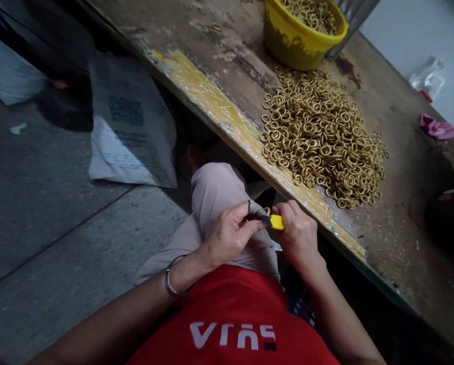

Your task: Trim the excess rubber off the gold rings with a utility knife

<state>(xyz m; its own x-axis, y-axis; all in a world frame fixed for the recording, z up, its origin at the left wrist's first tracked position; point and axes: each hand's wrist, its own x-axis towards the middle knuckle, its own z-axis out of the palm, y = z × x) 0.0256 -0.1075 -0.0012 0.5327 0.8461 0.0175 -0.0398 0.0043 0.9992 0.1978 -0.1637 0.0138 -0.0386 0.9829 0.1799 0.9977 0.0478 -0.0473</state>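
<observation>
Gold-coloured ring (267, 210) pinched in my left hand (232, 228), I'm gripping the yellow-handled knife (277, 222) in my closed right hand (297, 230), ideally angling its blade (266, 220) off my thumb (255, 226).

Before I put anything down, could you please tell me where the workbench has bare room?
Bare surface shows on the workbench between the yellow tub, stray rings and the worn yellow edge strip; also between the pile of gold-coloured rings and the pink cloth. The pile crowds the area beside the tub.

White lettering (223, 335) marks the red shirt (230, 299); trousers (219, 190) pale; bangle (168, 282) silver.
</observation>
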